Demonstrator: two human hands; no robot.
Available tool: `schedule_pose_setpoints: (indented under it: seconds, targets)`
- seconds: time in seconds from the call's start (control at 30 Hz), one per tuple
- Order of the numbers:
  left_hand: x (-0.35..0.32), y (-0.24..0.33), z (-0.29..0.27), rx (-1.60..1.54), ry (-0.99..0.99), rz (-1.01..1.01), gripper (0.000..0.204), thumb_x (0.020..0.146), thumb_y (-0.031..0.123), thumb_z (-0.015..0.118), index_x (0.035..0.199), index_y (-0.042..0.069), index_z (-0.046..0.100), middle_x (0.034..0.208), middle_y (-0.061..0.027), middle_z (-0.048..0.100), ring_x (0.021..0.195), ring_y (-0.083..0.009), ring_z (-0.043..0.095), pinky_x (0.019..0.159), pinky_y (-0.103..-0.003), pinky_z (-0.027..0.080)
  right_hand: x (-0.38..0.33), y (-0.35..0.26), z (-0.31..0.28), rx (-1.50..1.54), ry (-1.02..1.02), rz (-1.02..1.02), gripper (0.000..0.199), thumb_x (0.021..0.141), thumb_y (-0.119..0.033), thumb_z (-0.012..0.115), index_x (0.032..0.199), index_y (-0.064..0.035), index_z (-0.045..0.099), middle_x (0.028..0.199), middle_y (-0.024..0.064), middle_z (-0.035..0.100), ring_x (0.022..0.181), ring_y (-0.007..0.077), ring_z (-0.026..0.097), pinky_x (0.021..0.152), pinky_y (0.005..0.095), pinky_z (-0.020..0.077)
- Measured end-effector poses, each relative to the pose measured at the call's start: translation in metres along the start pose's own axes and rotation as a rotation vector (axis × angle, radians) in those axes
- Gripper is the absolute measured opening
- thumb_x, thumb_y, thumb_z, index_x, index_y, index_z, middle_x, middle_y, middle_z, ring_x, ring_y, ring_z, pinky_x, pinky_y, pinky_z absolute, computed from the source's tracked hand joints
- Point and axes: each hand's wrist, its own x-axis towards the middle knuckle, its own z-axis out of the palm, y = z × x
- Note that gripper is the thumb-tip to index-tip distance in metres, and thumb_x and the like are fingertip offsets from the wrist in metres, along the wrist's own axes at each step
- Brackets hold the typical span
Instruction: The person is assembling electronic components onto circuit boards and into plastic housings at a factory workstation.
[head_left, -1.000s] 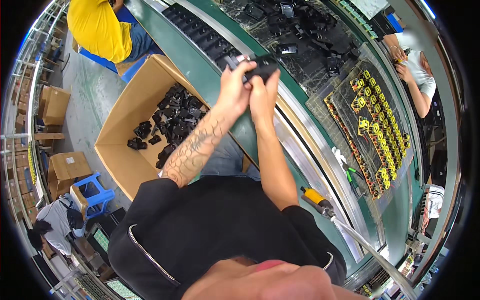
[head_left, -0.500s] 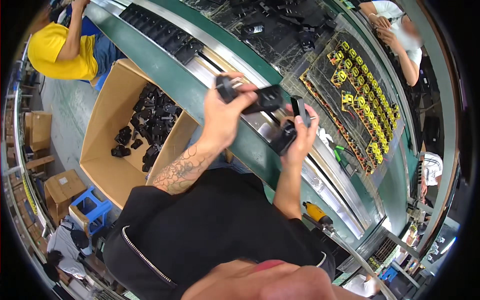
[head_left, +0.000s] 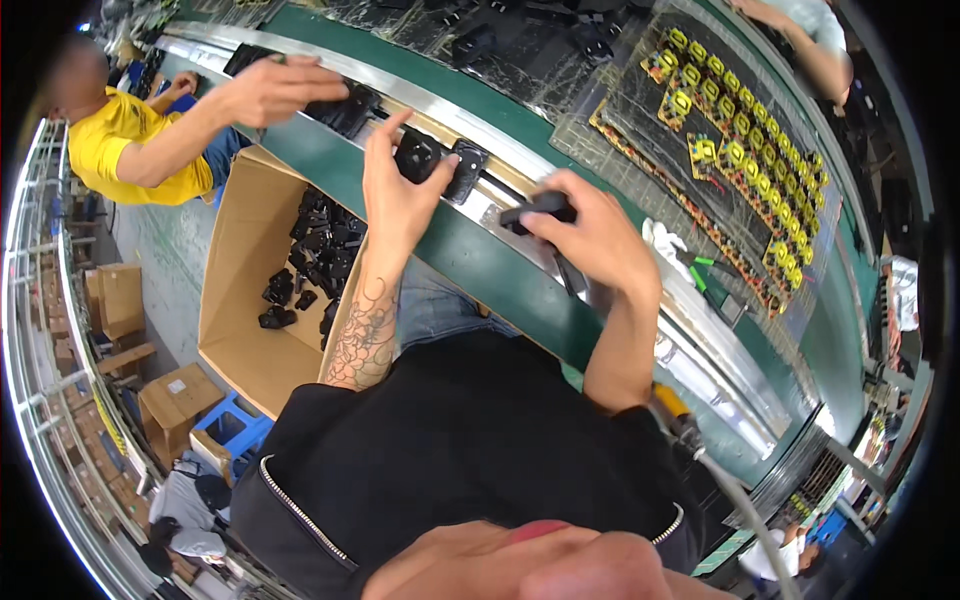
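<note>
Over the metal rail (head_left: 500,210), my left hand (head_left: 392,205) has thumb and fingers curled round a black plug adapter (head_left: 418,155). Beside its thumb is another black adapter housing (head_left: 467,170), set across the rail. My right hand (head_left: 605,238) grips a small black plastic part (head_left: 543,208) just to the right of that housing, above the rail. Blur and fingers hide part of its shape. Below it, a dark piece (head_left: 570,275) leans by the rail's near edge.
A co-worker in a yellow shirt (head_left: 135,155) reaches a hand (head_left: 285,90) over black housings (head_left: 345,112) on the rail. A cardboard box (head_left: 235,240) of black adapters stands left. Yellow-topped circuit boards (head_left: 740,150) cover the far right bench. A yellow-handled tool (head_left: 668,402) hangs near my right elbow.
My hands have moved apart from where they held several black parts. The left shifted left, a housing now sits on the rail, and the co-worker's hand has come over the rail.
</note>
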Motion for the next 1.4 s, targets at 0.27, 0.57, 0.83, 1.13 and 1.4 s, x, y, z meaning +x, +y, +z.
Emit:
schedule_pose_setpoints:
  seconds: [0.27, 0.57, 0.83, 1.13, 1.4]
  targets:
    - [0.016, -0.016, -0.008, 0.220, -0.066, 0.071, 0.034, 0.081, 0.020, 0.074, 0.113, 0.009, 0.068, 0.105, -0.0071, 0.063, 0.099, -0.0256, 0.057, 0.086, -0.035, 0.049, 0.019, -0.012, 0.010, -0.195, 0.098, 0.099, 0.035, 0.084, -0.017, 0.068, 0.114, -0.0008, 0.061, 0.086, 0.0116, 0.069, 0.075, 0.0203, 0.064, 0.068, 0.0312, 0.0487]
    - [0.009, -0.030, 0.003, 0.379, 0.128, 0.216, 0.029, 0.082, 0.023, 0.075, 0.109, 0.012, 0.072, 0.116, -0.0017, 0.067, 0.100, -0.0228, 0.059, 0.089, -0.033, 0.047, -0.005, 0.036, 0.028, 0.484, 0.382, -0.267, 0.028, 0.085, -0.010, 0.070, 0.112, -0.0032, 0.065, 0.094, 0.0107, 0.070, 0.082, 0.0194, 0.064, 0.075, 0.0298, 0.0496]
    - [-0.016, -0.044, -0.015, 0.224, 0.244, 0.366, 0.029, 0.086, 0.030, 0.072, 0.111, 0.015, 0.073, 0.130, -0.0001, 0.063, 0.106, -0.0232, 0.057, 0.094, -0.035, 0.044, 0.005, 0.046, 0.060, -0.177, 0.711, -0.550, 0.016, 0.086, -0.012, 0.072, 0.101, -0.0054, 0.071, 0.102, 0.0070, 0.067, 0.085, 0.0175, 0.063, 0.079, 0.0273, 0.0490]
    - [-0.007, -0.047, -0.026, 0.468, 0.075, 0.513, 0.027, 0.089, 0.037, 0.066, 0.105, 0.016, 0.072, 0.113, -0.0011, 0.062, 0.104, -0.0228, 0.056, 0.091, -0.037, 0.043, 0.003, 0.060, 0.068, -0.328, 0.772, -0.488, 0.020, 0.089, -0.019, 0.072, 0.105, -0.0083, 0.074, 0.110, 0.0071, 0.063, 0.080, 0.0173, 0.061, 0.072, 0.0273, 0.0500]
    - [-0.005, -0.062, -0.033, 0.216, 0.097, 0.443, 0.022, 0.084, 0.028, 0.069, 0.100, 0.013, 0.070, 0.104, -0.0056, 0.062, 0.096, -0.0255, 0.057, 0.087, -0.039, 0.045, 0.000, 0.036, 0.081, -0.301, 0.762, -0.460, 0.020, 0.089, -0.016, 0.070, 0.107, -0.0071, 0.072, 0.109, 0.0075, 0.059, 0.077, 0.0183, 0.058, 0.067, 0.0285, 0.0487]
